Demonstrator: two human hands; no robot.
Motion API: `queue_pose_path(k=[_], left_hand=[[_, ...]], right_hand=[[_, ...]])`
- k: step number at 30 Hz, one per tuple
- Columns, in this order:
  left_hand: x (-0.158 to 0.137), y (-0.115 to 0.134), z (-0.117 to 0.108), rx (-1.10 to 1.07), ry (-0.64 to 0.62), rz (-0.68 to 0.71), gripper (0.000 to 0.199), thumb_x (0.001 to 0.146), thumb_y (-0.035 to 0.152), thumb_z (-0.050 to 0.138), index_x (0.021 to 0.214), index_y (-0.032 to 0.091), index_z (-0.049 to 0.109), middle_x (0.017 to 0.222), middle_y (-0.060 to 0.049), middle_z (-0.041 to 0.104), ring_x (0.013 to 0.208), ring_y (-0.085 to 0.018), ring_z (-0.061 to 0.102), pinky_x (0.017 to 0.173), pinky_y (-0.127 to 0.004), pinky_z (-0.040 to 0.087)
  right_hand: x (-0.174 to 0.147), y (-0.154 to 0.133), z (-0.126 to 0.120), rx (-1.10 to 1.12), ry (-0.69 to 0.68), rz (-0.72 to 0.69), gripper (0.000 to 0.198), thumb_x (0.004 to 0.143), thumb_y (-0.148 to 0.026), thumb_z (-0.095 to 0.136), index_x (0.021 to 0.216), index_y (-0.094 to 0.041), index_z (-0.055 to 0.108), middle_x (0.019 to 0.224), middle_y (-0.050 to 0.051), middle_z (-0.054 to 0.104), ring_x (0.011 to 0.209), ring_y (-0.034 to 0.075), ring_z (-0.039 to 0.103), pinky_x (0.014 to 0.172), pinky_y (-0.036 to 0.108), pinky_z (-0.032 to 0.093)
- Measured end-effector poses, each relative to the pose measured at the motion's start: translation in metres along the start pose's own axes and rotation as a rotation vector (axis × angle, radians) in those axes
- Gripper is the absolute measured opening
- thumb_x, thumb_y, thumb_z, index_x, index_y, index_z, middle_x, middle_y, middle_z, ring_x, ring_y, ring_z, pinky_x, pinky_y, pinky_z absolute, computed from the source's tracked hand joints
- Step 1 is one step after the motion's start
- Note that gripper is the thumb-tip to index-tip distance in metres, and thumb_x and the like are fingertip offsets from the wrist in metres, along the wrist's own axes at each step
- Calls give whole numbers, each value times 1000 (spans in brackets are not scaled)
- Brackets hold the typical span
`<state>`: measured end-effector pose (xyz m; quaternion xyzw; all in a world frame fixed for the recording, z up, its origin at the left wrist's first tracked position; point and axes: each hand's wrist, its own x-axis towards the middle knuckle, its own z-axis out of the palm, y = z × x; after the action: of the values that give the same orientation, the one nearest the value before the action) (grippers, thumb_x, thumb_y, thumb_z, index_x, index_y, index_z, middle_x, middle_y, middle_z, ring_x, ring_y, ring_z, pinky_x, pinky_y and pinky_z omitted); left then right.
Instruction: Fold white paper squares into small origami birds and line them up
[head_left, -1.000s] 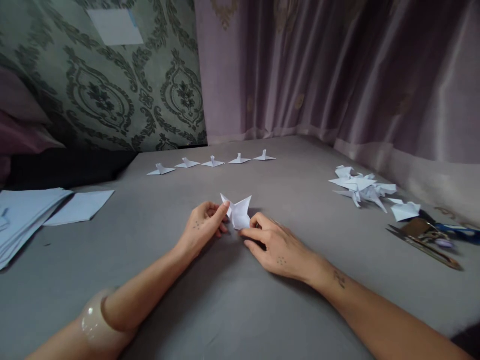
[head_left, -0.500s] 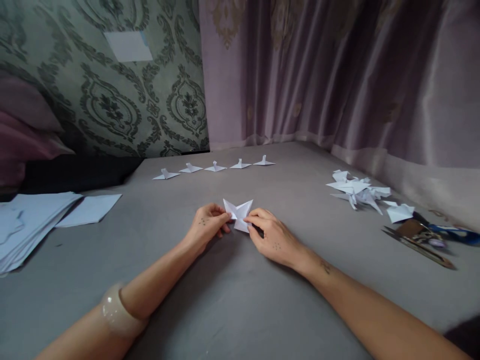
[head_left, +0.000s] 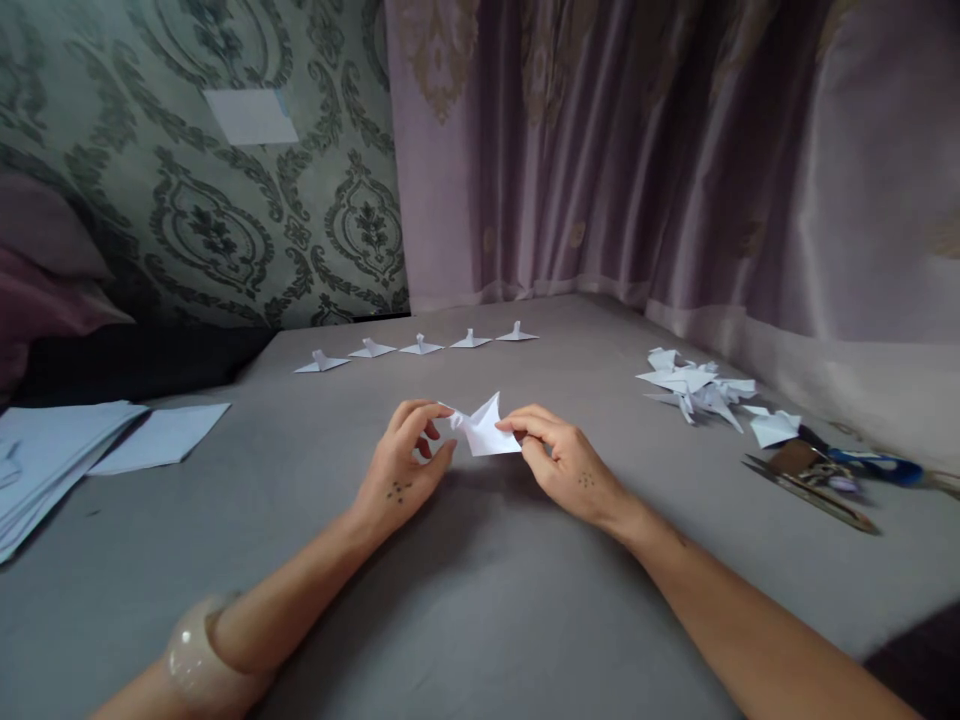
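A white folded paper crane (head_left: pixel 489 432) is held up in front of me, one pointed end rising. My right hand (head_left: pixel 564 462) pinches its right side between thumb and fingers. At the crane's left end, my left hand (head_left: pixel 405 455) has thumb and index finger apart. The left index fingertip meets or nearly touches the small bent tip there; the thumb is off the paper. A pale bangle (head_left: pixel 202 655) circles the left forearm.
Several finished paper cranes (head_left: pixel 420 346) stand in a row toward the back. More folded cranes (head_left: pixel 686 382) are heaped at the right, near scissors (head_left: pixel 814 492) and a blue-handled tool (head_left: pixel 877 465). White paper sheets (head_left: pixel 161 440) lie at the left on the grey surface (head_left: pixel 480 600).
The paper crane has turned and tilted, its left end now bent. My left thumb and index finger have spread apart; my right hand keeps its pinch. The view has shifted slightly.
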<state>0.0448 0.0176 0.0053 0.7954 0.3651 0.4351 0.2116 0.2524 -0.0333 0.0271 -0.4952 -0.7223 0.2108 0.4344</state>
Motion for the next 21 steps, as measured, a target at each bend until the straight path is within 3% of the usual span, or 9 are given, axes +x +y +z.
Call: queue_pose_path(k=[4,14,17,21], left_hand=[[0,2,1,28,-36,83,21,86,18,54,106,22,60,106,-6,55,75,-10,55,66,-26,51],[1,5,0,-19,-89,81,10,88,21,56,91,20,65,94,-3,57,63,-7,49,61,-23,48],[1,7,0,25,-59,97,18,85,21,59,103,20,62,102,-6,56,75,-12,53,68,-27,49],[2,7,-3,210,-45,208,19,85,22,60,104,24,64,115,-8,59,104,-23,48,90,-42,43]], right_hand=[[0,-2,-3,48,-25,38,34,84,-8,37,98,-17,67,104,6,63,92,14,59,84,29,46],[1,-4,-6,127,-66,120,33,85,-9,38,95,-17,68,99,4,64,90,13,59,83,27,44],[2,-6,-7,120,-63,124,33,84,-8,38,94,-17,68,97,4,63,89,13,58,82,27,43],[2,-5,-7,142,-60,140,33,83,-8,38,94,-18,68,98,4,64,89,13,58,81,27,43]])
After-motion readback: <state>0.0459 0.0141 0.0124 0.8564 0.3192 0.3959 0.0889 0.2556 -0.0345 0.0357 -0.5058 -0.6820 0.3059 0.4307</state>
